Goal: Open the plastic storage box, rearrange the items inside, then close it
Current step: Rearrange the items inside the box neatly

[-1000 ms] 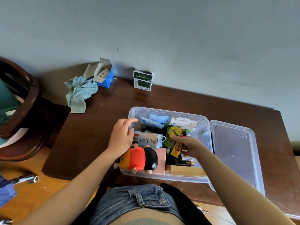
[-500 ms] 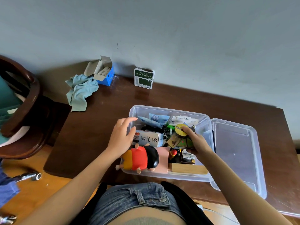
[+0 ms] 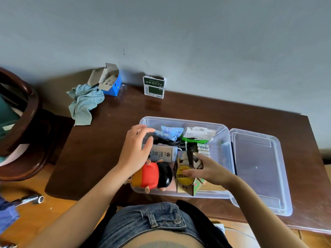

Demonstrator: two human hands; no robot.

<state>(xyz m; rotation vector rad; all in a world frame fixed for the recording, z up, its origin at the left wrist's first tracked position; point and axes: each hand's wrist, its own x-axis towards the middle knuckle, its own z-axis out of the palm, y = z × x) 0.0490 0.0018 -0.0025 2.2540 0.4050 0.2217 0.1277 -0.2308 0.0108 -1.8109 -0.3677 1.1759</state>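
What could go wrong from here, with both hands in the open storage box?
The right hand pinches a yellow tape roll against a tilted cardboard box; either might slip. The toy figure lies on the storage box near rim and could block the lid later.

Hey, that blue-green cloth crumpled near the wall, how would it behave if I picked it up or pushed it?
The cloth lies in soft folds, so it would likely droop limp from a pinch. It looks thin, so probably light. One end hangs over the table edge, so a push might bunch it or slide it off.
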